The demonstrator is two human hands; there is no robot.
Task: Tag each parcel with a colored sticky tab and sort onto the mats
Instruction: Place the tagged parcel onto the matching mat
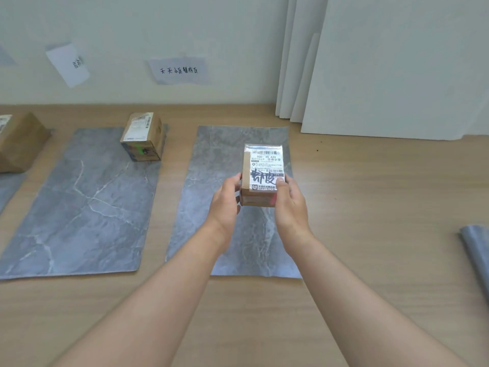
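Observation:
A small cardboard parcel (pixel 260 172) with a white shipping label and black handwriting is over the right grey marble-patterned mat (pixel 211 207). My left hand (pixel 225 201) grips its left side and my right hand (pixel 289 203) grips its right side, thumb on the label. I cannot tell whether the parcel touches the mat. A second parcel (pixel 143 137) with a green tab on its front stands at the far end of the middle mat (pixel 84 207). A larger brown box (pixel 18 143) sits at the far left.
Handwritten paper signs (pixel 178 71) are stuck on the wall above the mats. White boards (pixel 383 75) lean against the wall at the right. A rolled grey sheet (pixel 476 250) lies at the right edge of the wooden floor.

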